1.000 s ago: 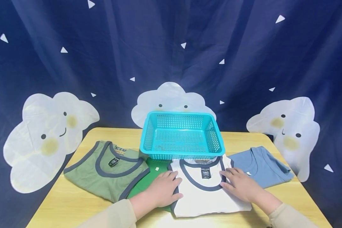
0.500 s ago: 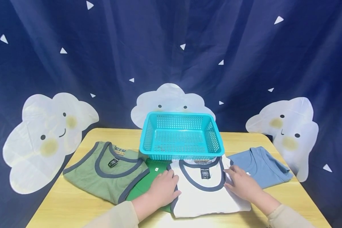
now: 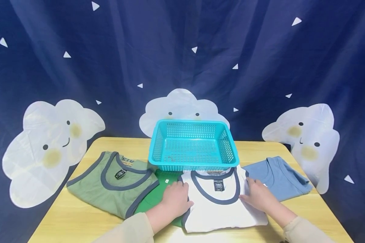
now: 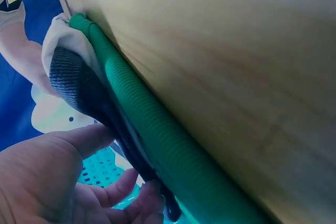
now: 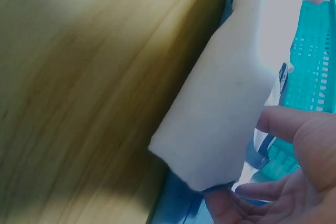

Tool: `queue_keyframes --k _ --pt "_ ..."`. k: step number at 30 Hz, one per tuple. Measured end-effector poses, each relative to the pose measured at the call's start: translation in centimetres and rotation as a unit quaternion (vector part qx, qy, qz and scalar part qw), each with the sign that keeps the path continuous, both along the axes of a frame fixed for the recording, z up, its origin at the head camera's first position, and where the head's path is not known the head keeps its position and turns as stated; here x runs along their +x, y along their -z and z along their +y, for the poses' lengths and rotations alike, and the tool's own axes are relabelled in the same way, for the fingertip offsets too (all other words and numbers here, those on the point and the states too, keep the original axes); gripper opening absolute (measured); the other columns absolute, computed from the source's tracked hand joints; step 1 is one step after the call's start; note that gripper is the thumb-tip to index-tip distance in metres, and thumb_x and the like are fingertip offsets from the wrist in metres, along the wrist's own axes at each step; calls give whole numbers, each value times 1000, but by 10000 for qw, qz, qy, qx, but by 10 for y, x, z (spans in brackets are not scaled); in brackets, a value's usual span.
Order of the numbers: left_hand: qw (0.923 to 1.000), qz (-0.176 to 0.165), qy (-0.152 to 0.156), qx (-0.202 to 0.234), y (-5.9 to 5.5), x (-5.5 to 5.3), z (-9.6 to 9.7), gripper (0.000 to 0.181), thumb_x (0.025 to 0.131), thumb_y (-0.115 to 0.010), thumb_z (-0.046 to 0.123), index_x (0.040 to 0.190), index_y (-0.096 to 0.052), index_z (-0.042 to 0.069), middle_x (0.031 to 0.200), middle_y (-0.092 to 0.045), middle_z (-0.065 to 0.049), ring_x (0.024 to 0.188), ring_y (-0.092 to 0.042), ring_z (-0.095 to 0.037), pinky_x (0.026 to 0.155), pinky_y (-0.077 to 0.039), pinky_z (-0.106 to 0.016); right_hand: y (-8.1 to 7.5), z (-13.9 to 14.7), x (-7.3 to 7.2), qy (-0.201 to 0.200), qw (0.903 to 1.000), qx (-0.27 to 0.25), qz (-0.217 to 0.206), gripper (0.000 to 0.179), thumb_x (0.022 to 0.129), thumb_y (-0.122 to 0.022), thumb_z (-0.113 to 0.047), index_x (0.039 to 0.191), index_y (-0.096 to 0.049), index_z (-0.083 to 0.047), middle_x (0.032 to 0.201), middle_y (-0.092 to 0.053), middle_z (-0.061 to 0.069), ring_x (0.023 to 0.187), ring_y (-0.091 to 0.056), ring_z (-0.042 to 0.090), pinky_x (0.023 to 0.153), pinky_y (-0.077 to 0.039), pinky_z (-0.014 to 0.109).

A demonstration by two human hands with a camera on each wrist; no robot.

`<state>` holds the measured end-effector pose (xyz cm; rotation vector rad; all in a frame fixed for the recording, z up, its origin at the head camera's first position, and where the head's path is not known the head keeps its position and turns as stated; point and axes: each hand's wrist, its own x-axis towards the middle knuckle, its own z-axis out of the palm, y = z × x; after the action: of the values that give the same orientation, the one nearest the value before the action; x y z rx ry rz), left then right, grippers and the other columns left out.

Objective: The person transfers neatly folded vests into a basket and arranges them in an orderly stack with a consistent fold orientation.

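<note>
Just on the near side of the turquoise perforated plastic basket (image 3: 191, 164), the white, navy-trimmed sleeveless fabric shirt (image 3: 216, 216) lies between both hands, its neckline-to-hem axis pointing at the basket. The right hand (image 3: 257, 194) grips one side edge, thumb and fingers round it — the left hand (image 3: 175, 199) apparently pinches the ribbed trim opposite, though how firmly is unclear.

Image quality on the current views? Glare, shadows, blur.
Head: navy-trimmed white tank top washed out in front, bright patch on the wooden tabletop at bottom centre. Left wrist: dim, tabletop soft, though ribbing on the green garment reads. Right wrist: glare on the white tank top, dark shadow beside it on the wood.
</note>
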<state>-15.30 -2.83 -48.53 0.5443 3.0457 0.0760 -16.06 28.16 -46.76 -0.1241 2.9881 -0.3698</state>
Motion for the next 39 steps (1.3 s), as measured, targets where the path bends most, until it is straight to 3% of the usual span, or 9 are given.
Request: queue_keyframes --k 4,9,15,23,28,33,36,39 --pt "9989 -233 -403 -112 -1 1 -1 74 82 -67 67 114 -67 0 101 -68 -14 98 -64 -29 78 -56 -41 0 5 -4 188 9988 -426 -172 85 78 -84 -34 127 -45 24 115 -56 42 107 -56 57 91 -49 63" --pt "9963 -547 -650 160 -4 1 0 72 83 -65 66 110 -69 0 92 -68 -12 90 -65 -29 70 -56 -41 5 14 -11 318 9958 -776 -377 78 74 -87 -36 116 -52 18 99 -65 28 95 -64 46 85 -53 57" --pt "9908 -826 -747 768 -3 0 1 66 86 -69 57 112 -67 -3 94 -68 -14 90 -66 -32 71 -56 -44 4 21 -15 509 9908 -973 -788 62 73 -87 -39 101 -57 8 86 -62 10 79 -60 25 73 -55 45" --pt "9753 -1061 -729 1796 4 -4 -2 63 87 -73 43 117 -62 -11 102 -69 -21 97 -67 -40 83 -56 -49 2 21 -19 572 9880 -987 -1044 62 76 -86 -39 102 -57 9 88 -63 10 79 -59 23 74 -55 45" --pt "9624 -1217 -687 2331 0 -5 -3 60 86 -75 37 116 -60 -13 102 -68 -23 99 -66 -41 88 -54 -50 0 19 -19 521 9876 -1044 -1048 59 77 -86 -35 102 -56 9 89 -63 11 82 -60 25 77 -55 47" --pt "9439 -1384 -655 2924 -1 -6 -1 40 87 -75 31 101 -60 -4 76 -61 -8 72 -61 -25 65 -53 -40 1 17 -18 482 9880 -1072 -1003 57 78 -85 -32 106 -57 10 94 -64 13 88 -62 29 83 -54 52" --pt "9276 -1526 -626 3352 1 -6 0 34 87 -74 27 97 -57 -1 69 -55 -3 64 -53 -19 56 -45 -34 3 17 -19 463 9886 -1065 -959 56 79 -84 -30 107 -57 9 95 -64 14 90 -62 31 84 -54 53" --pt "9065 -1733 -754 3775 2 -3 3 42 87 -74 24 108 -56 -7 80 -58 -8 75 -57 -23 65 -50 -38 6 17 -19 491 9887 -1058 -945 59 79 -84 -30 111 -56 11 100 -65 19 95 -62 37 86 -52 56"
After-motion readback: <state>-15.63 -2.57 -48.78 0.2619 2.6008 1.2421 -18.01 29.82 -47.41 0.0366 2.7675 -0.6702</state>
